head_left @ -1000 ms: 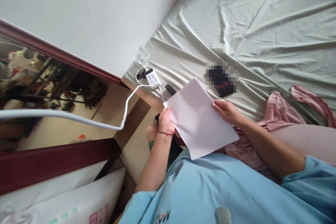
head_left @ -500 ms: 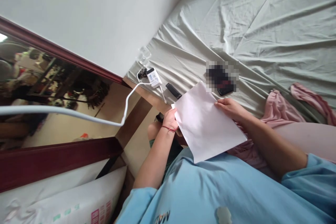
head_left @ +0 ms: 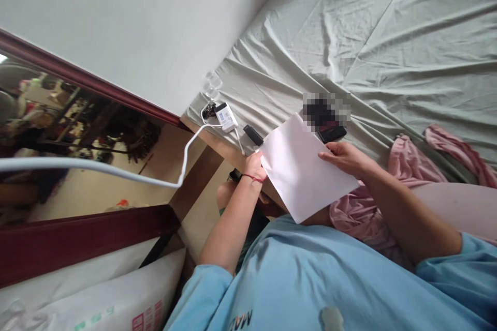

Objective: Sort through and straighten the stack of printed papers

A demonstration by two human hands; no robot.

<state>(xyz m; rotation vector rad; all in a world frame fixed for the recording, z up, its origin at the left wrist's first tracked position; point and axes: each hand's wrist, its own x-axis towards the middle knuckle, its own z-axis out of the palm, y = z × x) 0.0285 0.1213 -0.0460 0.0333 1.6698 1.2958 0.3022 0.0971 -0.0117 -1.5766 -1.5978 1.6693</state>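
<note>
A white sheet of paper (head_left: 306, 170) is spread between my two hands, above my lap. My left hand (head_left: 255, 166), with a red string at the wrist, grips its left edge; the fingertips are hidden beneath the sheet. At the right edge, my right hand (head_left: 345, 158) pinches the paper, thumb on top and the other fingers partly hidden. Just beyond the sheet, on the bed, lies a dark phone (head_left: 332, 132), partly blurred out. A small black flat object (head_left: 253, 135) rests near my left hand.
A white power bank or adapter (head_left: 226, 117) with a white cable (head_left: 188, 147) sits at the bed's wooden edge. Behind it are clear plastic pieces (head_left: 212, 85). Pink cloth (head_left: 407, 160) lies to the right. A mirror (head_left: 97, 134) and white sacks (head_left: 116, 289) are at left.
The paper's near edge has lifted away from my shirt and tilted, so the sheet looks shorter. My left hand has moved slightly up and right; both hands keep their hold.
</note>
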